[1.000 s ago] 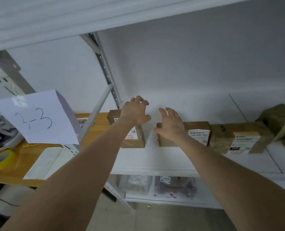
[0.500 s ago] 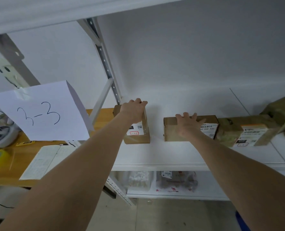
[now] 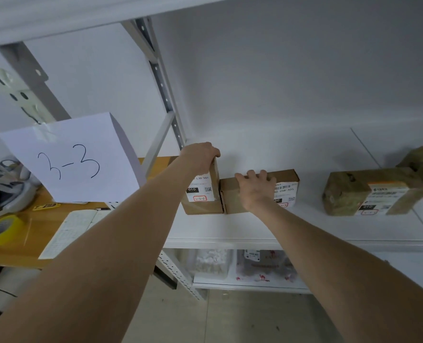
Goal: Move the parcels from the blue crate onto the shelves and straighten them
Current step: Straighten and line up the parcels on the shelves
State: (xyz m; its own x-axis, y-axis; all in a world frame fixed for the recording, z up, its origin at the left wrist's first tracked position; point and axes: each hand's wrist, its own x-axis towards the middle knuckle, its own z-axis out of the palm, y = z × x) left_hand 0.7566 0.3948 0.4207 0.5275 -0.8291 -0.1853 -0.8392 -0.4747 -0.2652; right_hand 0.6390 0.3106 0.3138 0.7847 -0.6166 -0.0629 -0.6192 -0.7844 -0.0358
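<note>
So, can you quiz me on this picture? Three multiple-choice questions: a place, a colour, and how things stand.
1. Where is the yellow tape roll? A on the wooden table left of the shelf; B on the shelf between boxes; C on the floor.
2. What colour is the wrapped parcel standing apart on the right? A red; B olive-green; C blue.
3. How do the upright box under the left hand and the lower box under the right hand stand? A stacked; B far apart; C touching side by side.
Answers: 1 A, it lies on the tabletop. 2 B, its wrapping is dull green. 3 C, their sides meet with no gap.
</note>
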